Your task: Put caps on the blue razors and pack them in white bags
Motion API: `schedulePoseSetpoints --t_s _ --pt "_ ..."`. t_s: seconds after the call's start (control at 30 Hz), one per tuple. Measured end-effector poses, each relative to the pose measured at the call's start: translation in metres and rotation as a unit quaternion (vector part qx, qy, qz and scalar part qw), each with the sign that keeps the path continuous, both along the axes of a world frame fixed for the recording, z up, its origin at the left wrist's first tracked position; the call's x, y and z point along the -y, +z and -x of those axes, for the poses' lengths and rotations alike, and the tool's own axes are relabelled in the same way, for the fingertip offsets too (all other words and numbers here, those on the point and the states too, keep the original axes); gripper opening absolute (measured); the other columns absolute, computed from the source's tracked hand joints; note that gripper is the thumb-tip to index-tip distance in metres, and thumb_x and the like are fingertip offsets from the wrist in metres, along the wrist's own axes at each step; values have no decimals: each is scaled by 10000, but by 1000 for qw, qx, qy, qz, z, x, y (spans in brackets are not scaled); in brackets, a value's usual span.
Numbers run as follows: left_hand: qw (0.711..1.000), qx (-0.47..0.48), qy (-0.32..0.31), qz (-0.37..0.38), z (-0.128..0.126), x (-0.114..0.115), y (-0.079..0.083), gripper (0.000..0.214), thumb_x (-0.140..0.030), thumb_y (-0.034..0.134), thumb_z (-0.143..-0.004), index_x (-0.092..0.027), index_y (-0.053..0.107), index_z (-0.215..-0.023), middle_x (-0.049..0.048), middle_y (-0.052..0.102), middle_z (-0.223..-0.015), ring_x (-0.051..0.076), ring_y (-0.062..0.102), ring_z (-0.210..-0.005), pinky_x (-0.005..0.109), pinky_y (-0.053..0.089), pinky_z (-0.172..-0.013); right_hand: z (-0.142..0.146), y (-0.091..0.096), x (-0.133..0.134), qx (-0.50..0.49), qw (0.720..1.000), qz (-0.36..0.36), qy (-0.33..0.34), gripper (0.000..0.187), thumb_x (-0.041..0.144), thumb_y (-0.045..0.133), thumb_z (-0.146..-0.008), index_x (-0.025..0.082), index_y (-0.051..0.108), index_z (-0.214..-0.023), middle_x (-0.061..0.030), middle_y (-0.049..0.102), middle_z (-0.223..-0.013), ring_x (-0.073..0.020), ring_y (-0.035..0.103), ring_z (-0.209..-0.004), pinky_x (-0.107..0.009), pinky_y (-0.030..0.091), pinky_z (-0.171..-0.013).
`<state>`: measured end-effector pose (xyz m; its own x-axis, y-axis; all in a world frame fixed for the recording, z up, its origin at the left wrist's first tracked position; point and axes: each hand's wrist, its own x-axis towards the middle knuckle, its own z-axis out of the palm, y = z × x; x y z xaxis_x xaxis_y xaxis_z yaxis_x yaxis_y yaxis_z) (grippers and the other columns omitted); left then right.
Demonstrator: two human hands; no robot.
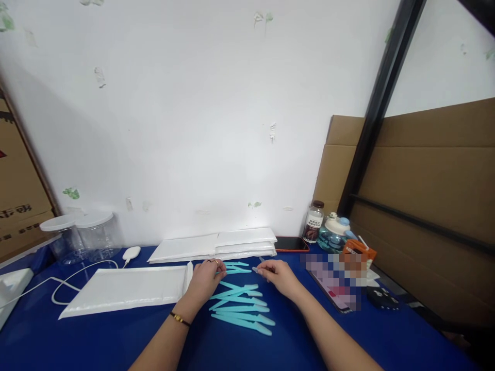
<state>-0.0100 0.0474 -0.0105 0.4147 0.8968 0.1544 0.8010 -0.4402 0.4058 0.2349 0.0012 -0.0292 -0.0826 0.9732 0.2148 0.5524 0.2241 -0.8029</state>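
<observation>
Several turquoise eyebrow razors (242, 309) lie fanned out on the blue table, their blade ends pointing right. A smaller group of razors (237, 265) lies behind them, between my hands. My left hand (209, 275) is closed at the handle ends of this back group, its fingertips pinched on one razor. Opposite it, my right hand (276, 275) pinches a small translucent piece (254, 269), which looks like a blade cap, just off the razor tips. Its far end is hidden by my fingers. Another small clear piece (262, 259) shows just behind my right fingers.
White padded mailers (131, 286) lie left of my hand, and more mailers (243, 239) are stacked along the wall. A phone (292, 243), a brown-capped bottle (313, 221) and a blue jug (333, 232) stand right. Clear jars (98, 237) and a white cable (58, 291) are left.
</observation>
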Motion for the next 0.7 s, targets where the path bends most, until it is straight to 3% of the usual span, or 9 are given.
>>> schedulePoseSetpoints --t_s 0.3,0.53,0.6,0.7 --pt "999 26 -23 15 -3 0 -1 74 -243 538 -775 -214 598 -808 -6 636 -850 143 563 -838 245 347 -732 8 7 5 12 1000 -21 14 213 327 543 -796 207 710 -850 -23 662 -762 -151 570 -630 -239 415 -592" --pt "997 13 -72 26 -8 7 -4 84 -288 563 -763 -236 629 -770 -23 646 -817 146 558 -834 279 330 -785 9 5 8 19 997 21 75 205 335 556 -787 216 714 -840 -16 667 -733 -161 587 -639 -239 423 -578" --pt "998 5 -60 0 -6 6 -5 127 -311 530 -796 -252 633 -843 -9 646 -907 168 543 -913 302 327 -811 -5 10 7 43 998 -15 37 211 335 544 -794 213 711 -835 -29 679 -788 -181 602 -715 -258 435 -643" --pt "998 -26 -22 -60 -2 2 -9 214 -284 465 -839 -266 612 -992 24 606 -1073 209 483 -1044 331 330 -832 -35 14 2 93 989 -78 -87 213 289 506 -803 191 695 -819 -59 676 -839 -205 601 -795 -290 428 -727"
